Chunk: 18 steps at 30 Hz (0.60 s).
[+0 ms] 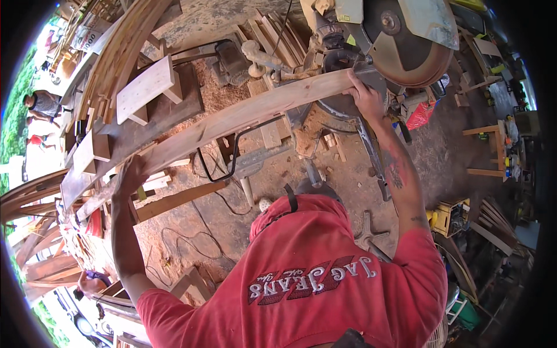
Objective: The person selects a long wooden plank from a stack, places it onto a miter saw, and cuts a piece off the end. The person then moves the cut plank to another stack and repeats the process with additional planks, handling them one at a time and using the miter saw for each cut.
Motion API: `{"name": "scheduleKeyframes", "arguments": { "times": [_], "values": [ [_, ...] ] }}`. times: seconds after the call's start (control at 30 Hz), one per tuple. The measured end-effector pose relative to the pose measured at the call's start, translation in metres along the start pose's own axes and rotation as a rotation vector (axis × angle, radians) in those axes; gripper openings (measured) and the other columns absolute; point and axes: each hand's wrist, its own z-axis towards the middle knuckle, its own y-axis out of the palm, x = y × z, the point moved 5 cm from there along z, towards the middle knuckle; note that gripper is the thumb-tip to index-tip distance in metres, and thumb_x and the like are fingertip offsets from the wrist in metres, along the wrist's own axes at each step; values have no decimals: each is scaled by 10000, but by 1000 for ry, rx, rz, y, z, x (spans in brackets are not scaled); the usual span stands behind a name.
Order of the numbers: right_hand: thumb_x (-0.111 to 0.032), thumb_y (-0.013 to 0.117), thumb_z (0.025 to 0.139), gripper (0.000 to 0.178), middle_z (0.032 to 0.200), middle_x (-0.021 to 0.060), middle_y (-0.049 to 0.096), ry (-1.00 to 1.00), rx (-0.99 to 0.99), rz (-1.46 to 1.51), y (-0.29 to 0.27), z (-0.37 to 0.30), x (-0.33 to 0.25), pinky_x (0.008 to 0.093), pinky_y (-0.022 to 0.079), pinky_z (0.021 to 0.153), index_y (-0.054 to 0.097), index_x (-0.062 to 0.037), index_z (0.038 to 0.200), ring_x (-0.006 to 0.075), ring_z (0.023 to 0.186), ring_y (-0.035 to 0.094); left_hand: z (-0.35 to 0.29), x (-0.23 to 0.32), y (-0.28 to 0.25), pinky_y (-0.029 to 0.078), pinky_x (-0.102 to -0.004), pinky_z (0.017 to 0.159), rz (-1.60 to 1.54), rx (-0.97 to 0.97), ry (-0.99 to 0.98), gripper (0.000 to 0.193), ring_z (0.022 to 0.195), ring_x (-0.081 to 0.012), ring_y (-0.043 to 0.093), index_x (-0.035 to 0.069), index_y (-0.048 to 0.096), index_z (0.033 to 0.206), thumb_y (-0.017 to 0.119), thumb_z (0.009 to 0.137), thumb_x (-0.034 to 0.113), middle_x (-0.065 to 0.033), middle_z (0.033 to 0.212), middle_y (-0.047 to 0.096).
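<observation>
A long, pale wooden board (243, 115) runs slantwise in front of me, from low on the left up to the right. My left hand (130, 176) is closed around its lower left stretch. At the other end, my right hand (366, 97) grips the board with the fingers over its edge. Just beyond that hand is a chop saw with a large round blade (390, 57) under a metal guard (428, 22). The board's right end lies close to the lower side of the saw.
A low bench of pale wood (146, 90) stands on a dark tabletop (188, 87) at the left. Stacked timber (125, 55) lies behind it. Sawdust and a cable (200, 232) cover the floor nearby. A yellow machine (449, 217) sits at the right. People (43, 107) are far left.
</observation>
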Motion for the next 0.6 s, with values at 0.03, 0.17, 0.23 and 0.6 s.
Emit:
{"name": "scheduleKeyframes", "arguments": {
  "times": [0.03, 0.17, 0.23, 0.6],
  "values": [
    [-161, 736, 782, 583, 984, 124, 702, 50, -25, 7, 2, -1, 5, 409, 567, 648, 532, -179, 1328, 333, 827, 683, 4, 3, -4, 460, -480, 877, -2, -27, -14, 572, 1045, -409, 586, 18, 513, 1111, 805, 643, 172, -225, 1078, 622],
    [-143, 750, 769, 545, 959, 129, 702, 165, -19, 125, 0, 2, 2, 400, 556, 708, 571, -163, 1284, 355, 869, 664, 8, -6, -3, 452, -461, 917, 82, -72, -17, 792, 1119, -413, 568, 6, 496, 1248, 865, 583, 229, -249, 1169, 609],
    [-137, 756, 764, 522, 970, 129, 704, 230, -61, 153, -3, 4, 1, 378, 551, 739, 594, -152, 1260, 329, 885, 676, 12, -12, 1, 446, -456, 934, 0, -147, -5, 880, 1137, -402, 568, -6, 492, 1272, 896, 530, 241, -257, 1189, 605],
    [-77, 755, 758, 449, 1040, 90, 718, 529, -188, 273, -2, 7, 9, 284, 513, 843, 657, -124, 1193, 133, 931, 685, 6, 2, -1, 461, -432, 875, -39, -111, -66, 730, 1034, -362, 619, 7, 545, 1142, 897, 533, 203, -201, 1078, 656]
  ]
}}
